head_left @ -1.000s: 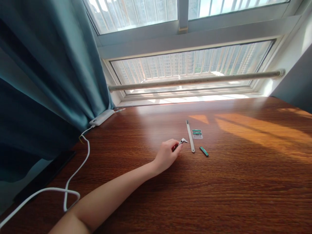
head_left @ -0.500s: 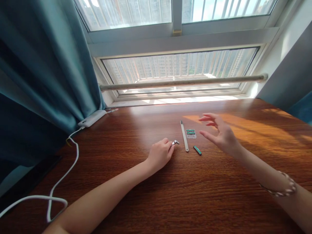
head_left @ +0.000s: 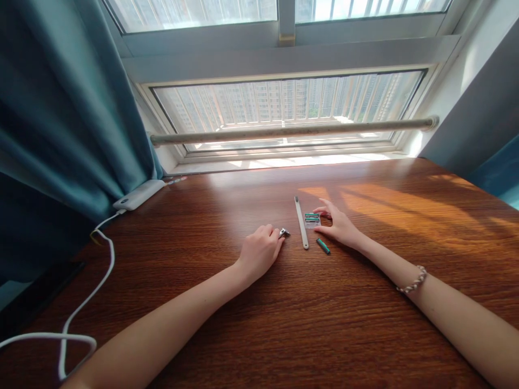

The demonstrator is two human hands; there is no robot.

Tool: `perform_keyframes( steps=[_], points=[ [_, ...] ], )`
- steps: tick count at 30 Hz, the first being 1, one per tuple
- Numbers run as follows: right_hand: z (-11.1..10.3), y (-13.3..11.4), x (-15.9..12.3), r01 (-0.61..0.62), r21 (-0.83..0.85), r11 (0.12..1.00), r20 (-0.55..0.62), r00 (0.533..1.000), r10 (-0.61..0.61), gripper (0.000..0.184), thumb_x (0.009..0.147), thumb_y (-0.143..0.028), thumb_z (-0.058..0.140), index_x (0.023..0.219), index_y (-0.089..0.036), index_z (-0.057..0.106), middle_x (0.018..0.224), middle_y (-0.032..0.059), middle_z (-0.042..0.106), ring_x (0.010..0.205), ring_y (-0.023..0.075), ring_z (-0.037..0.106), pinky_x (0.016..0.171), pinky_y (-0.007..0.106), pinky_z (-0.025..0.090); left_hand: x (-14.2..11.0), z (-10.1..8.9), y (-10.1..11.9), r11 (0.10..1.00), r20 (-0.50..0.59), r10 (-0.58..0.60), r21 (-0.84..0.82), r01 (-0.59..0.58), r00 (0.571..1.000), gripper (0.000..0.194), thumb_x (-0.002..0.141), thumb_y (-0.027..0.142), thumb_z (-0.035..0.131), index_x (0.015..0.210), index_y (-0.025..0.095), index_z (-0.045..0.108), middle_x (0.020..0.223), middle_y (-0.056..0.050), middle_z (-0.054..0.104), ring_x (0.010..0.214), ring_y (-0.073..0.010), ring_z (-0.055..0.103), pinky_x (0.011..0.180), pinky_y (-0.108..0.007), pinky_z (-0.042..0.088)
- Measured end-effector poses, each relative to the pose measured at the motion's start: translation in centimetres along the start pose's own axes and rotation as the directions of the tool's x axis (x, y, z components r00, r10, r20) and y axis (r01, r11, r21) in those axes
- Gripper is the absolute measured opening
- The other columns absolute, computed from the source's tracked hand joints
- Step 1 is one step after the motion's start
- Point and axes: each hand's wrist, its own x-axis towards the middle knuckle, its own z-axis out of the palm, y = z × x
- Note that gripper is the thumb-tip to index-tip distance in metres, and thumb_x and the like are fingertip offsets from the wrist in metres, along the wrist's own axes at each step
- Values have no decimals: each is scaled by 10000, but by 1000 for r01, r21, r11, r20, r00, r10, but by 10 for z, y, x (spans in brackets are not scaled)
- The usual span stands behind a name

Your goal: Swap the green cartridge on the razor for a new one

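My left hand (head_left: 259,252) rests on the wooden table, its fingers closed around a razor handle (head_left: 284,233); only the shiny metal neck sticks out past the fingertips. At the right end of a small clear case of razor cartridges (head_left: 312,220) is my right hand (head_left: 339,225), thumb by the near edge and fingers by the far edge. Those fingers are spread; firm contact with the case cannot be made out. Left of the case lies a pale toothbrush (head_left: 301,223), bristle end away from me. A loose green-and-black razor cartridge (head_left: 323,246) lies just in front of the case.
A white power strip or adapter (head_left: 140,195) with a white cable (head_left: 111,259) sits at the table's left, beside a blue curtain (head_left: 81,108). Behind the table (head_left: 259,335) are a window and a horizontal rail (head_left: 284,131). Sunlight falls across the right side.
My right hand has moved left and down from above the table to the cartridge case. The left hand still holds the razor handle. The whole view has shifted slightly.
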Motion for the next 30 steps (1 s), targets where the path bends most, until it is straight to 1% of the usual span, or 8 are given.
perform_keyframes(
  steps=[3,6,10,15,21,25,28,30],
  points=[
    [-3,-8,-4,3,60,998,-35,999,-1,777,656,-291,689,1290,-210,247,1093,79,562,962,207,538,861,406,416,-1,-2,-1,1000,-20,14,-14,-14,1000,251,870,330,383,864,164,571,842,-73,554,804,-205,504,620,-279,408],
    [-3,-23,-14,24,154,988,-26,999,-20,780,666,-311,683,1296,-236,230,1113,75,555,957,204,540,836,395,425,-1,-5,-1,992,-138,72,-94,-86,988,270,830,331,474,1006,141,553,1017,-115,546,981,-261,465,827,-383,404],
    [4,-52,-28,110,229,967,28,992,-119,841,649,-291,706,1316,-250,197,1109,67,556,971,202,520,854,384,392,-4,-9,5,860,-296,64,-468,-203,953,607,732,356,618,1248,141,381,1252,-135,427,1174,-271,359,991,-410,314],
    [10,-75,-39,134,320,938,45,987,-156,866,653,-264,709,1330,-256,169,1119,69,545,978,197,507,850,360,380,-12,-15,19,351,-108,-25,-932,-92,994,568,693,259,673,1205,188,437,1227,-92,483,1128,-225,461,983,-355,359],
    [10,-84,-42,129,375,918,34,988,-153,850,665,-257,700,1334,-254,176,1121,74,545,980,190,509,867,354,374,-15,-16,27,-101,46,-89,-994,36,995,597,630,138,716,1172,167,468,1222,-99,507,1138,-231,463,1009,-379,336],
    [-11,-81,-30,103,350,931,167,971,-170,787,642,-295,713,1303,-243,289,1167,74,527,1075,201,470,911,358,351,-14,-13,28,-260,118,-109,-962,86,987,551,626,120,712,1132,138,494,1218,-118,513,1135,-244,467,1006,-404,336],
    [-34,-68,-19,-34,194,980,387,921,-45,553,645,-347,694,1142,-195,505,1057,72,584,932,194,536,820,351,415,-16,-11,31,-298,207,-151,-942,155,967,584,611,130,720,1145,148,483,1215,-109,521,1120,-235,483,997,-398,351],
    [-44,-57,-14,-37,75,997,460,888,-2,487,616,-360,711,1046,-179,570,994,62,592,886,190,533,779,334,427,-17,-11,34,-309,252,-136,-930,200,958,596,605,134,722,1149,150,481,1206,-104,530,1106,-227,497,990,-388,361]
  ],
)
